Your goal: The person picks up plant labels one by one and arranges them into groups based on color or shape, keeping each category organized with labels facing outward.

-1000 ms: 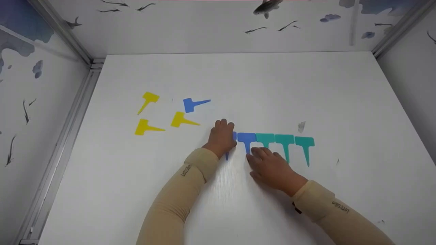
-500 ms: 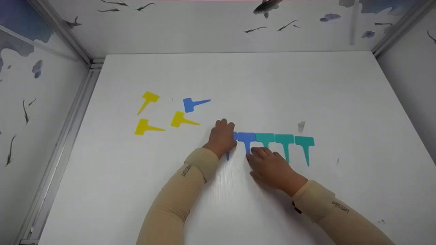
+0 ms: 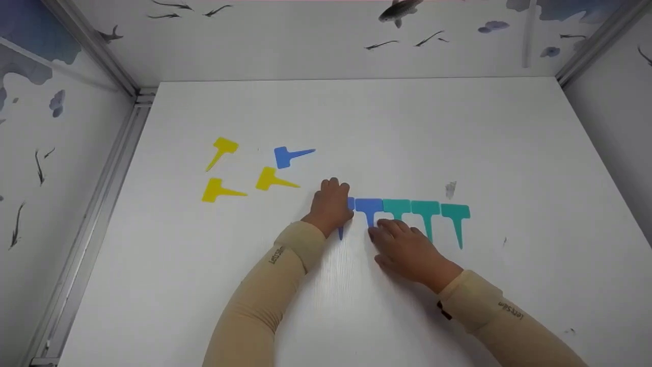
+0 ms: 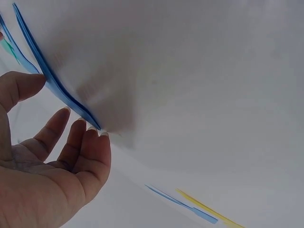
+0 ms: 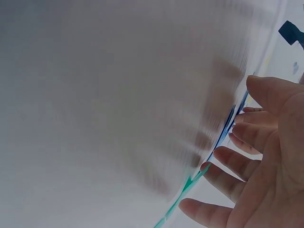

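A row of T-shaped plastic plant labels lies on the white table, stems toward me. From the right run three green labels [image 3: 455, 212], then a blue label [image 3: 369, 205]. At the row's left end my left hand [image 3: 331, 206] holds another blue plant label [image 4: 59, 88] by its edges, thumb on one side and fingertips at its head. That hand hides most of the label in the head view. My right hand [image 3: 410, 252] rests with relaxed, spread fingers over the stems of the neighbouring blue label and the nearest green ones, covering parts of them.
Loose on the table's left are three yellow plant labels [image 3: 266, 179] and one blue label [image 3: 283, 157], turned various ways. Behind the table rises a white wall [image 3: 305, 46] with fish prints. A metal rail [image 3: 102, 204] runs along the left edge.
The blue label under my left hand has slid very slightly right. Both hands stay almost in place, with the right fingers shifting a little.
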Available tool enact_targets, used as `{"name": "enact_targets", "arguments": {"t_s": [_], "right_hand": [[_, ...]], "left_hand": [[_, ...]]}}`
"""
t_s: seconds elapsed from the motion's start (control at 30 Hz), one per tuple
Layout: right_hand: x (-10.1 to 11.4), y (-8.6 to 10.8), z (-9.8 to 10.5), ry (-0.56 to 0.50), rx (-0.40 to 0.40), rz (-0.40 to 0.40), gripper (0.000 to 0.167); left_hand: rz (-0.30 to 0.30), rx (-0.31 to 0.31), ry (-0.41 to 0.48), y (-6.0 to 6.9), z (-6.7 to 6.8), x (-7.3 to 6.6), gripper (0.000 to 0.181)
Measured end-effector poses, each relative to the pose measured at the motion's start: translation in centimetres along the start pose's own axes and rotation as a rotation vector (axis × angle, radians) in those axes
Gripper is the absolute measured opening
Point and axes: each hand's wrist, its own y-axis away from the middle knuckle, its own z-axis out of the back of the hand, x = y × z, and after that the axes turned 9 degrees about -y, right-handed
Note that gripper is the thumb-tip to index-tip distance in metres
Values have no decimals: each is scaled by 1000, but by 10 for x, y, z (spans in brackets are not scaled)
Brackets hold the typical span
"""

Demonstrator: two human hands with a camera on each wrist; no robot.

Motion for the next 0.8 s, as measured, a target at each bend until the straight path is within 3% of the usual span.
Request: {"name": "enact_targets", "arguments": {"t_s": [0.5, 0.8], "right_hand": [[7, -2, 3, 25, -55, 48, 61], [14, -2, 7, 49, -39, 66, 59]], "left_hand": [[-13, -13, 26, 5, 2, 9, 42], [1, 8, 60, 9, 7, 14, 44]]}}
